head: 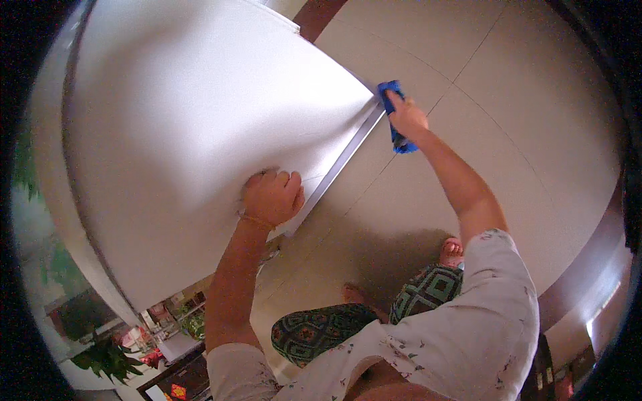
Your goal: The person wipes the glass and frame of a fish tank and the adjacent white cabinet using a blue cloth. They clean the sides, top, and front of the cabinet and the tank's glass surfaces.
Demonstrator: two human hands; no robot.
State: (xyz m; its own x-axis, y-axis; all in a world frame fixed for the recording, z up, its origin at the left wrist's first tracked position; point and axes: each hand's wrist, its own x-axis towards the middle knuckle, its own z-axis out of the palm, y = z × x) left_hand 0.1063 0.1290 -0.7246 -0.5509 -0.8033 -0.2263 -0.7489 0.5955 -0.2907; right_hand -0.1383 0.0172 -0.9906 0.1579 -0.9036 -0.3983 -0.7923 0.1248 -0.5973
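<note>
My right hand (409,118) grips a blue cloth (397,145), with its fingers pressed over the bundle. The cloth is at the far corner of a white panel-like surface, beside its pale edge strip (346,153); whether it touches the strip is hard to tell. My left hand (273,195), fingers curled in, is against or just over the white surface (200,110) near that same edge. Whether anything is inside the left hand is hidden.
Large beige floor tiles (501,125) spread on the right, with my bare feet (453,248) on them. At the lower left are a dark cabinet (185,376), a green plant (108,358) and small items. A dark reddish band (321,17) crosses the floor at the top.
</note>
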